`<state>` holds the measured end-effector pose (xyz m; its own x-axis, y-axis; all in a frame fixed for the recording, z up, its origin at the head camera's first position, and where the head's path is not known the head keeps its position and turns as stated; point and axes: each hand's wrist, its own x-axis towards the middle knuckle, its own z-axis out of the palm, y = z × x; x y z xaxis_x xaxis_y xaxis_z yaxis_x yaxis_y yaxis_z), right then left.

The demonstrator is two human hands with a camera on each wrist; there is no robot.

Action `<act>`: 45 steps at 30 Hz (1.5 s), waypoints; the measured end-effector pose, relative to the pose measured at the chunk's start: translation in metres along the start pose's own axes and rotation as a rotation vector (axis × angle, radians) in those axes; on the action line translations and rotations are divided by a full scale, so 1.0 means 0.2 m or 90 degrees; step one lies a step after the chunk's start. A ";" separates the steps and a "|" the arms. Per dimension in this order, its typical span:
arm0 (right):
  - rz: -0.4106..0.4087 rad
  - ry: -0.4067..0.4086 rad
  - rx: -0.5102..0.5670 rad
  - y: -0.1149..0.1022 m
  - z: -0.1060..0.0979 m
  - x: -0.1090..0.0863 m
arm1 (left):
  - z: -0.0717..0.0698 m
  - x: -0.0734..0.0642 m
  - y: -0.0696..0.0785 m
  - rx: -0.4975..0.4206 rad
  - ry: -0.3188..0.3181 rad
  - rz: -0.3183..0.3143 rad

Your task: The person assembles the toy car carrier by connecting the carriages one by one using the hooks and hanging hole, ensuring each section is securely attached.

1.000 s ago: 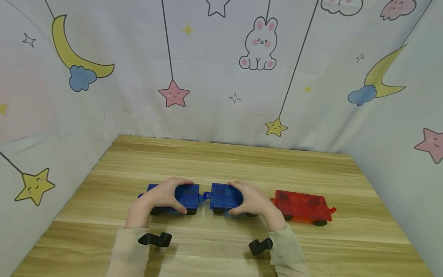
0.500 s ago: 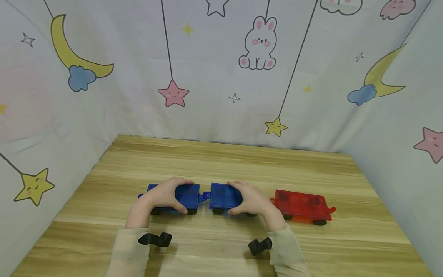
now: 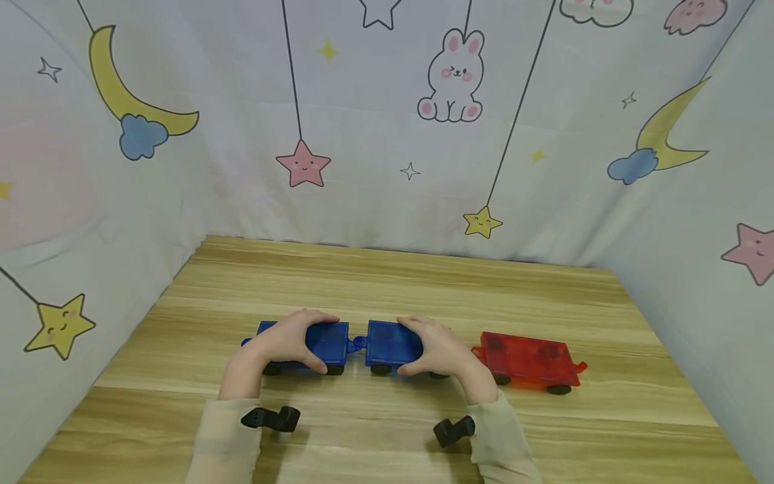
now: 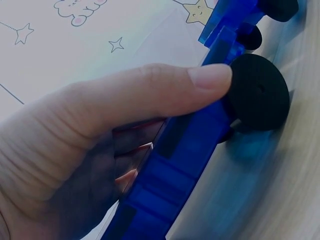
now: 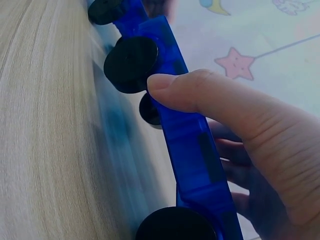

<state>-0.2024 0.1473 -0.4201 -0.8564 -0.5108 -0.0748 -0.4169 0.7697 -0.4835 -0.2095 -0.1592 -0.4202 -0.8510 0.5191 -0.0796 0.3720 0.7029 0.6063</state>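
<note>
Two translucent blue toy train cars with black wheels stand end to end on the wooden table. My left hand point(image 3: 289, 343) grips the left blue car point(image 3: 328, 341) across its width, thumb on the near side above a wheel point(image 4: 260, 92). My right hand point(image 3: 437, 349) holds the right blue car point(image 3: 390, 341) the same way, its thumb point(image 5: 167, 87) on the near side by a front wheel point(image 5: 131, 64). Between the cars, the blue coupling point(image 3: 357, 343) shows hook and ring overlapping. In the head view the hands cover the outer parts of both cars.
A red toy train car point(image 3: 527, 359) stands to the right, its left coupling close to my right wrist. The wooden table point(image 3: 375, 430) is bounded by a patterned white cloth point(image 3: 363, 208) at the back and both sides.
The right blue car and my right hand have shifted very slightly left, toward the left car. My left hand and the red car have stayed in place.
</note>
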 end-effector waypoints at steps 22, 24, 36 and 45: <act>-0.007 -0.006 -0.010 -0.02 0.02 -0.02 | 0.02 -0.02 0.00 -0.016 -0.001 -0.013; -0.005 -0.005 -0.010 -0.02 0.03 -0.02 | 0.02 -0.02 0.00 -0.018 -0.005 -0.015; -0.023 -0.014 0.016 0.00 0.01 -0.01 | -0.01 -0.01 0.01 -0.012 -0.016 -0.006; -0.037 0.025 0.038 0.08 -0.07 -0.07 | 0.00 0.02 0.10 -0.002 0.019 0.050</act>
<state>-0.2013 0.1716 -0.4138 -0.8433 -0.5374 -0.0114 -0.4482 0.7148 -0.5368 -0.2058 -0.1432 -0.4088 -0.8300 0.5578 -0.0083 0.4370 0.6593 0.6118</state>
